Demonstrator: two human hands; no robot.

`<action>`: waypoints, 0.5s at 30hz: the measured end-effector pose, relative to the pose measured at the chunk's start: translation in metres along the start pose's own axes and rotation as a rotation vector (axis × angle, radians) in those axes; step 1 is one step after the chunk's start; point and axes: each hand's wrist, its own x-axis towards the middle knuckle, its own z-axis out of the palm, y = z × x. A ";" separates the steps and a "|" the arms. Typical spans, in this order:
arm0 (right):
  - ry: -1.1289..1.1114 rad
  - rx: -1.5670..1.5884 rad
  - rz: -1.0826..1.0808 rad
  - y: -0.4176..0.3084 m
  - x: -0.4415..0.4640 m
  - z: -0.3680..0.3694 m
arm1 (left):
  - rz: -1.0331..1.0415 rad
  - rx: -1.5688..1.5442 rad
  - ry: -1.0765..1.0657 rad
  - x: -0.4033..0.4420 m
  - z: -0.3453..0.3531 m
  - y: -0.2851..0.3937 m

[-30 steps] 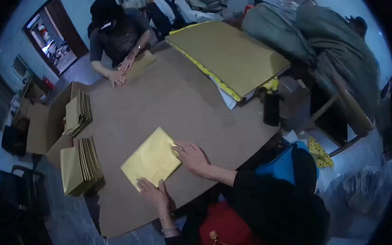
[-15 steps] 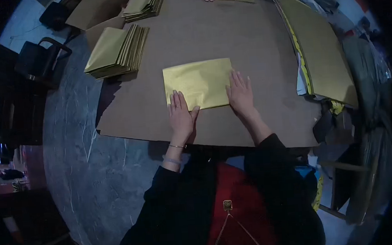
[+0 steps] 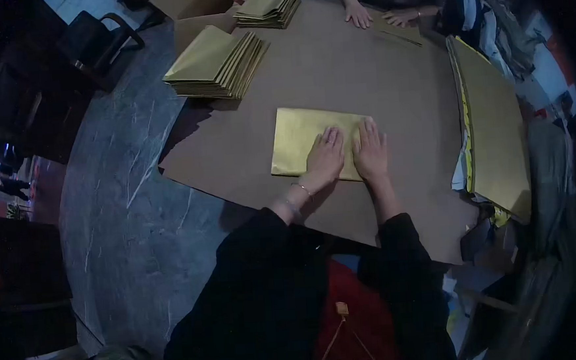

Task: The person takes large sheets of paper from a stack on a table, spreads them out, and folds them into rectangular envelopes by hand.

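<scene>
A flat piece of folded gold paper (image 3: 292,140) lies on the brown cardboard table cover (image 3: 233,150) in front of me. My left hand (image 3: 326,156) rests palm down on its middle, fingers stretched out and pointing away from me. Close beside it, my right hand (image 3: 371,152) presses flat along the paper's right edge, its fingers also extended. Neither hand grips anything. Part of the paper is hidden under both hands.
Two stacks of folded gold paper, a nearer one (image 3: 204,56) and a farther one (image 3: 267,3), stand at the far left by a cardboard box (image 3: 198,4). Large gold sheets (image 3: 496,134) are piled right. Across the table, another person's hands (image 3: 357,14) touch a gold piece (image 3: 398,33).
My left hand has slid from the paper's lower left corner to its middle, beside my right hand. The view has turned, shifting the table. The other person's hands have moved apart.
</scene>
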 end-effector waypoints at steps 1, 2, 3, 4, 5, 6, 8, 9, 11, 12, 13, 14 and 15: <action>0.009 -0.018 0.013 0.004 0.000 0.006 | 0.060 0.051 0.012 0.008 0.006 0.000; 0.056 -0.025 -0.014 0.006 0.002 0.013 | 0.093 0.056 0.051 0.014 0.011 0.000; 0.058 -0.025 -0.025 0.006 0.002 0.012 | 0.126 0.061 0.089 0.019 0.012 0.000; 0.055 -0.005 -0.013 0.006 0.001 0.010 | 0.119 0.055 0.122 0.021 0.012 -0.001; 0.051 0.016 0.001 0.006 0.001 0.010 | 0.116 0.057 0.126 0.023 0.013 -0.003; 0.094 -0.004 -0.021 0.005 0.001 0.010 | 0.084 0.035 0.119 0.024 0.014 -0.004; 0.093 0.013 -0.017 0.007 0.001 0.011 | 0.006 0.037 0.114 0.024 0.015 -0.008; 0.111 0.031 -0.024 0.007 0.002 0.013 | -0.033 0.046 0.131 0.023 0.008 -0.012; 0.090 0.017 -0.015 0.006 0.001 0.011 | -0.094 0.052 0.169 0.019 0.000 -0.030; 0.071 0.000 -0.007 0.006 0.000 0.009 | -0.138 0.083 0.151 0.017 -0.007 -0.040; 0.063 0.010 -0.024 0.006 -0.001 0.004 | -0.183 0.115 0.133 0.014 -0.013 -0.051; 0.063 0.012 -0.024 0.005 -0.001 0.001 | -0.195 0.129 0.182 0.010 -0.018 -0.062; 0.047 0.031 -0.007 0.004 -0.001 0.000 | -0.224 0.144 0.183 0.007 -0.024 -0.071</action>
